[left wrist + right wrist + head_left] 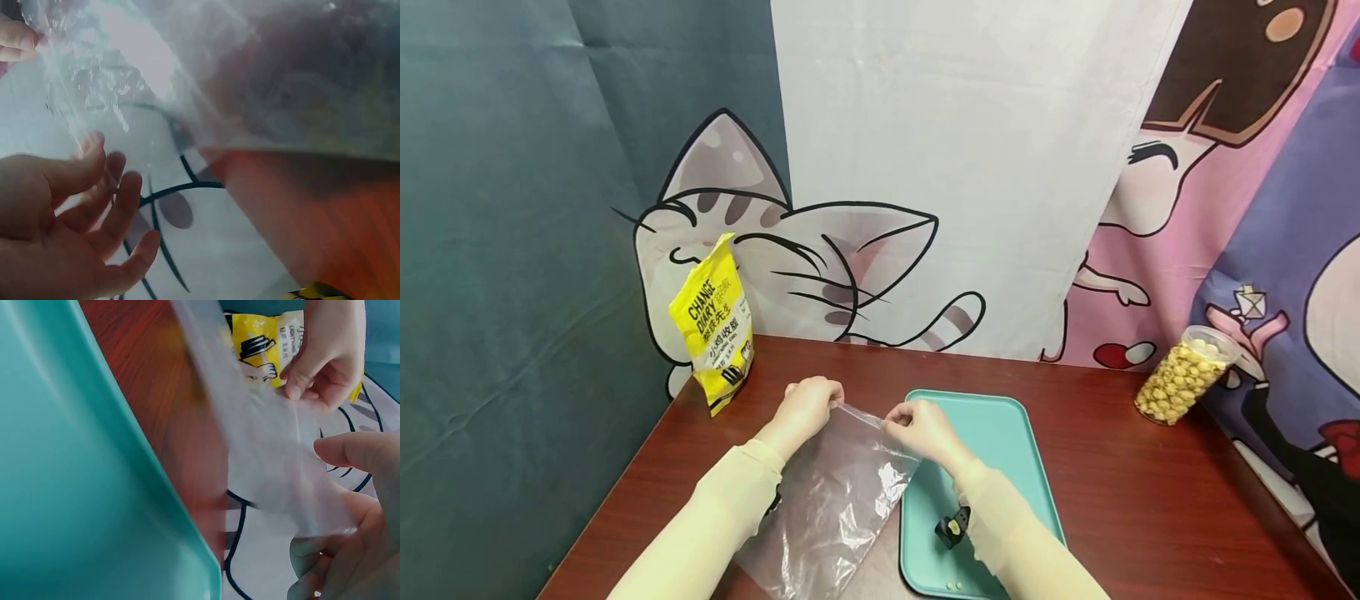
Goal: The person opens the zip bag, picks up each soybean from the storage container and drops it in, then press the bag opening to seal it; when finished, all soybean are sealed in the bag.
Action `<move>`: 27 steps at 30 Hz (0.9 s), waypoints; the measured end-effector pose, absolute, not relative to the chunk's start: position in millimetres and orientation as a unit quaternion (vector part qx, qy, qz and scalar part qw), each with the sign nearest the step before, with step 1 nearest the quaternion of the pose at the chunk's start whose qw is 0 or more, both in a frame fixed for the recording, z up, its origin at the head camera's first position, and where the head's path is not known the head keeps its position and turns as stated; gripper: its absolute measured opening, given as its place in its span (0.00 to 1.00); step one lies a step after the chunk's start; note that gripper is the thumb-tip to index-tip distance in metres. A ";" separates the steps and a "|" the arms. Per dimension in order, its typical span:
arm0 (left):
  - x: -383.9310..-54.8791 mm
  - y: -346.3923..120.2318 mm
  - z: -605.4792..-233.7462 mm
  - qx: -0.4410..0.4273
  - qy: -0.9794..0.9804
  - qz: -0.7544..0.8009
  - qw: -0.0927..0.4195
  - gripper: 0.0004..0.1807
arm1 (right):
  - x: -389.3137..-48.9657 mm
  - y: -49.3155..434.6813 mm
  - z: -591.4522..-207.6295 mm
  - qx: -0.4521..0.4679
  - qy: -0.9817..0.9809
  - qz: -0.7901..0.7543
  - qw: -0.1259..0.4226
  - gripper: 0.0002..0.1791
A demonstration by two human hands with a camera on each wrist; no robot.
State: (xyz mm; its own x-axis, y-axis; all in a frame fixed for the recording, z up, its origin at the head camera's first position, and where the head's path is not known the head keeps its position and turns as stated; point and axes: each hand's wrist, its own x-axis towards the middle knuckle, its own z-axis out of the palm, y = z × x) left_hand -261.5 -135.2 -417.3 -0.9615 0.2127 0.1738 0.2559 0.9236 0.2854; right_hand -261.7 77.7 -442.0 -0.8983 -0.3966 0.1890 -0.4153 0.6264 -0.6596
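A clear plastic zip bag (842, 500) hangs between my two hands, its flat body reaching down over the table and overlapping the tray's left side. At one end of its top strip, my left hand (808, 412) pinches the edge between thumb and index finger; the other fingers are loosely bent in the left wrist view. My right hand (928, 433) pinches the opposite end of that strip, above the tray. In the right wrist view the thumb (350, 450) lies against the film (281, 469). The bag looks flat, with glare across its wrinkles.
A turquoise tray (985, 408) lies under my right forearm, small pale bits near its front edge. A yellow snack packet (718, 325) stands at the back left of the brown table (1097, 500). At the back right is a clear jar (1187, 375) of yellow popcorn-like pieces. Printed cloths hang behind.
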 end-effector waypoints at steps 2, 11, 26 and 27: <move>-259.5 -131.5 -416.9 -0.149 -0.975 -0.144 0.075 0.09 | -257.8 78.3 -439.9 0.229 -0.898 0.375 0.015 0.06; -254.6 -121.2 -417.3 -0.223 -0.962 -0.123 0.097 0.10 | -243.8 81.1 -434.9 0.244 -0.889 0.388 0.014 0.04; -248.9 -114.4 -414.6 -0.230 -0.955 -0.166 0.083 0.09 | -229.1 87.2 -439.2 0.270 -0.880 0.391 -0.017 0.06; -248.6 -113.7 -414.2 -0.224 -0.955 -0.176 0.082 0.09 | -228.5 87.6 -439.9 0.269 -0.879 0.394 -0.018 0.05</move>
State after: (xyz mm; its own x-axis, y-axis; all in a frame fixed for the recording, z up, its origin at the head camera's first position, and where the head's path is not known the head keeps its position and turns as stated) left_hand -248.6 -113.7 -414.2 -0.8859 0.4002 0.2346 0.4574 0.8376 0.2986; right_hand -228.5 87.6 -439.9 -0.8550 -0.4866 0.1795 -0.4575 0.5445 -0.7030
